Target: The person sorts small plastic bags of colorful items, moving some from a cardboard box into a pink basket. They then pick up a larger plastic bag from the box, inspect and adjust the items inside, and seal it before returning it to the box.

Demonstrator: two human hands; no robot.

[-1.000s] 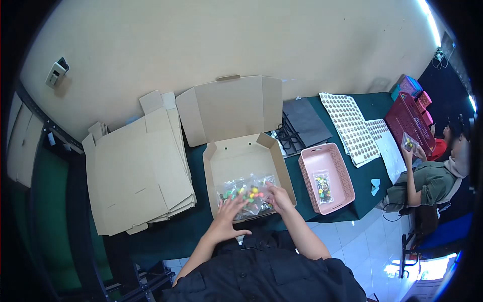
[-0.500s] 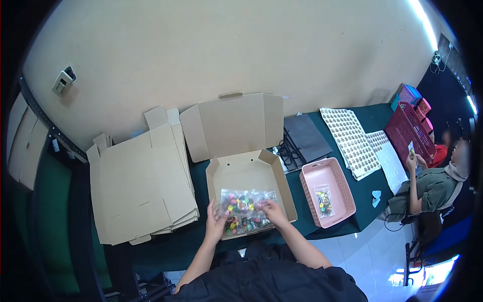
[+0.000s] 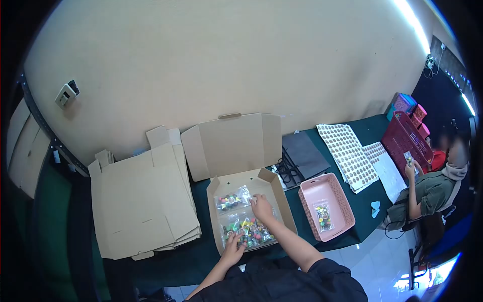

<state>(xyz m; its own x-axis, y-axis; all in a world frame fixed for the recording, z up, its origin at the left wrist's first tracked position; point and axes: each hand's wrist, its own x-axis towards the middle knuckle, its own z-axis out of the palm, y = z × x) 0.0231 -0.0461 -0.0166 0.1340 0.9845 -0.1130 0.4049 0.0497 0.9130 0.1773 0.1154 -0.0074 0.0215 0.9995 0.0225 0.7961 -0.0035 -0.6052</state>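
Note:
In front of me stands an open cardboard box, its lid raised against the wall. Inside it, a clear plastic bag of small colourful pieces lies toward the upper left. More such bags lie across the lower part, overlapping so that their edges are hard to separate. My right hand is at the right end of the upper bag, its fingers bent and together on the plastic. Spread fingers of my left hand rest on the lower bags near the front wall of the box.
Flattened cardboard boxes are stacked left. To the right are a pink basket holding another bag, black paper bags, sticker sheets and a maroon basket. A person at far right holds a small packet.
The bag that was held between both hands now lies in the upper left of the box. My right hand moved up, and my left hand came down onto the lower bags.

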